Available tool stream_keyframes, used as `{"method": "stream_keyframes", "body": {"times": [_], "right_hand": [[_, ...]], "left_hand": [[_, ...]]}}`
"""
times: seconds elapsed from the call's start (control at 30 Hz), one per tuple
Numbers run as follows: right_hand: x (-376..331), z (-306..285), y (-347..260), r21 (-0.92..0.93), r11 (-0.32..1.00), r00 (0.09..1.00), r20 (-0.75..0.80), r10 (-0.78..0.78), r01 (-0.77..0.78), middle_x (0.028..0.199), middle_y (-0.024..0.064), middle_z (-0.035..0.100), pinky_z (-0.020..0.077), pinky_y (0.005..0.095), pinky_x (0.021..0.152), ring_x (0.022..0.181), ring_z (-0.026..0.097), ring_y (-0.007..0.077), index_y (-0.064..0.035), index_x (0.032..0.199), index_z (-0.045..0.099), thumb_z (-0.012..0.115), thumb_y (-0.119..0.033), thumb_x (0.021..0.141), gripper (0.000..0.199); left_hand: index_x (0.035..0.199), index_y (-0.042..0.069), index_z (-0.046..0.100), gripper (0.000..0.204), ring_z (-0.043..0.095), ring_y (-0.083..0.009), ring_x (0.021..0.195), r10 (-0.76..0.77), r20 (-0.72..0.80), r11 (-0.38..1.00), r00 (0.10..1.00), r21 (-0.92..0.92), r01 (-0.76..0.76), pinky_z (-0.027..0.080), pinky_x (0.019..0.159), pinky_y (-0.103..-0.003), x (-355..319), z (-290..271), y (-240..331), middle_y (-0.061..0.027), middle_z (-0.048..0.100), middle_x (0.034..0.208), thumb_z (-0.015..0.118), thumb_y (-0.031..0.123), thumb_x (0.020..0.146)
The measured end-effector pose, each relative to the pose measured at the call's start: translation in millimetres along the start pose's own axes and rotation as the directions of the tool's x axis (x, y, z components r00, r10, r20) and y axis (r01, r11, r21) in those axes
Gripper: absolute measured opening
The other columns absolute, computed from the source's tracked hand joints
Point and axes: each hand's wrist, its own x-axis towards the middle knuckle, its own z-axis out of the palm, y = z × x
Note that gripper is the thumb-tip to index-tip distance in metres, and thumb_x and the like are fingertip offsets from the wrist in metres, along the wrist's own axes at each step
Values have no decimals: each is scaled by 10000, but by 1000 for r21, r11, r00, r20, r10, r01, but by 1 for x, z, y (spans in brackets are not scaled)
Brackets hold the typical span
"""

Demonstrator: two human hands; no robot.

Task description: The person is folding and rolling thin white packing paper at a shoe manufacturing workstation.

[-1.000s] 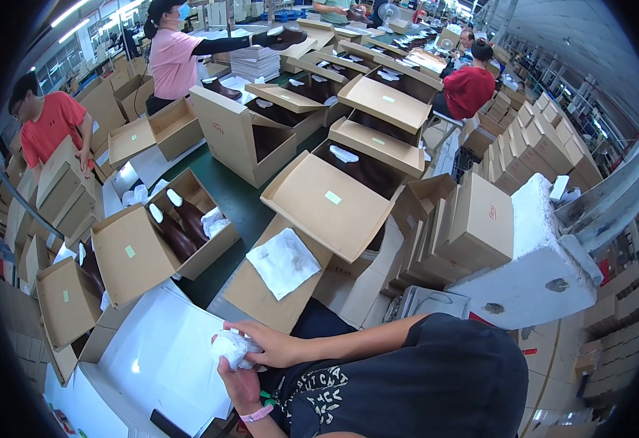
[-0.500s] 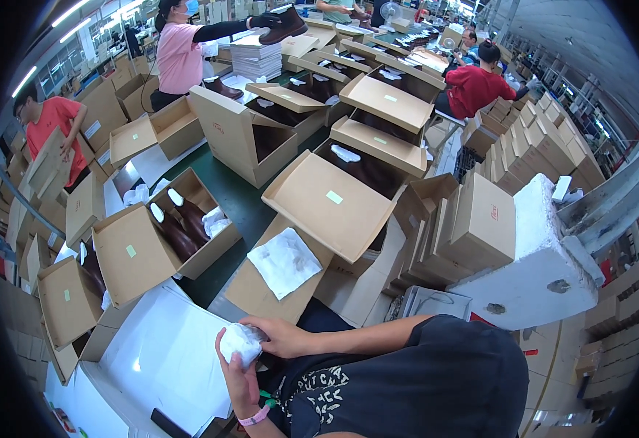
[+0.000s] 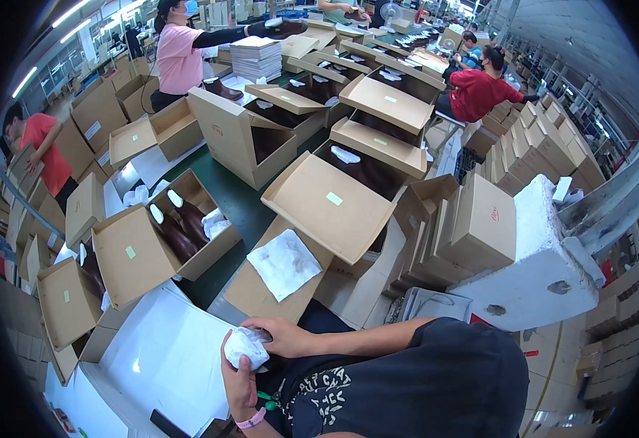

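My left hand point(image 3: 238, 381), with a pink wristband, and my right hand point(image 3: 284, 337) both grip a crumpled wad of white paper point(image 3: 245, 345) close to my chest. The right hand lies over the top of the wad and the left cups it from below. Something dark sits just under the wad, but I cannot tell what it is. Right in front of my hands is an open cardboard box point(image 3: 250, 290) with a white tissue sheet point(image 3: 284, 263) laid in it.
An open box with brown boots point(image 3: 181, 228) lies to the left on the green belt point(image 3: 235, 206). A large white sheet point(image 3: 165, 358) covers the near table. Stacked boxes point(image 3: 480, 223) stand to the right. Other people work at the far end and left.
My hands have kept pressing and turning the paper wad in about the same place. The person in pink at the back has moved a dark boot to the right.
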Motion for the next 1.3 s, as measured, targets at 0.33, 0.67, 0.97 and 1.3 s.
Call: {"method": "stream_keyframes", "body": {"times": [0.33,0.67,0.97,1.3], "right_hand": [[1,-24,-14,355,929,933,358,-30,-107,1631,202,533,497,439,1226,1454,590,278,-188,1835,151,806,-83,995,1071],[1,-8,-4,299,954,988,155,-29,-19,1572,143,586,489,443,1244,1451,595,267,-117,1726,451,917,-282,992,885],[-3,-26,-13,-59,989,979,157,-128,139,1453,174,677,529,448,1161,1357,654,353,-57,1601,607,896,-90,934,728],[3,-29,-11,-30,977,933,303,-192,211,1438,195,672,520,458,1183,1373,649,377,-31,1592,603,829,38,931,702]], "left_hand": [[1702,19,444,1008,675,-294,1333,156,10,985,988,79,-156,570,1144,-418,1,-1,-2,-170,645,1494,962,398,926],[1689,55,448,945,672,-286,1321,253,-96,967,963,65,-247,565,1133,-385,3,14,-18,-159,646,1474,975,230,924],[1621,70,479,1035,655,-259,1334,73,22,980,997,182,-76,541,1142,-387,-5,-9,4,-139,626,1444,1062,355,815],[1510,-24,590,860,705,-226,1218,44,134,904,990,417,-96,562,1096,-379,-2,-15,9,-110,709,1334,1019,326,852]]}}
